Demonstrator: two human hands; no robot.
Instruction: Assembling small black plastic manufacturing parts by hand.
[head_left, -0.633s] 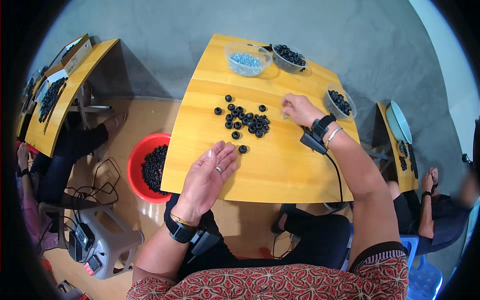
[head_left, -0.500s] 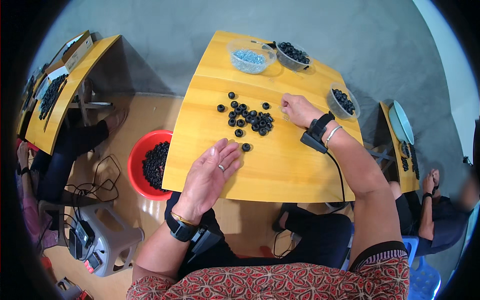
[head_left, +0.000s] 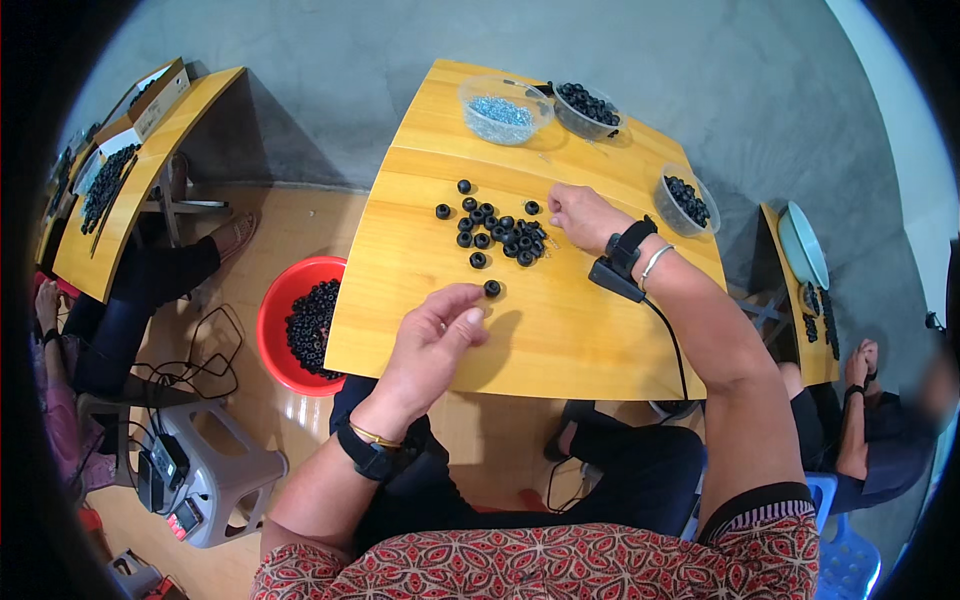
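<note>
Loose black round beads with holes [head_left: 510,238] lie in a cluster on the wooden table [head_left: 420,320]. One single black bead [head_left: 492,288] sits nearer me, right by the fingertips of my left hand [head_left: 435,345]. That hand is over the near edge, thumb and fingers apart, with nothing visible in it. Right of the cluster, my right hand [head_left: 588,217] rests low over the tabletop with its fingers curled together. Whatever they may pinch is too small or hidden to make out. Tiny clear bits [head_left: 552,241] lie between that hand and the beads.
At the table's far side stand a clear bowl of pale blue beads [head_left: 500,118] and a bowl of black beads [head_left: 588,110]; another black-bead bowl [head_left: 686,203] is at the right. A red basin [head_left: 275,340] of black beads sits left on the floor. Other people sit at both sides.
My left hand has turned from palm up to thumb up, its fingers coming to the single near bead. My right hand has shifted slightly left toward the cluster.
</note>
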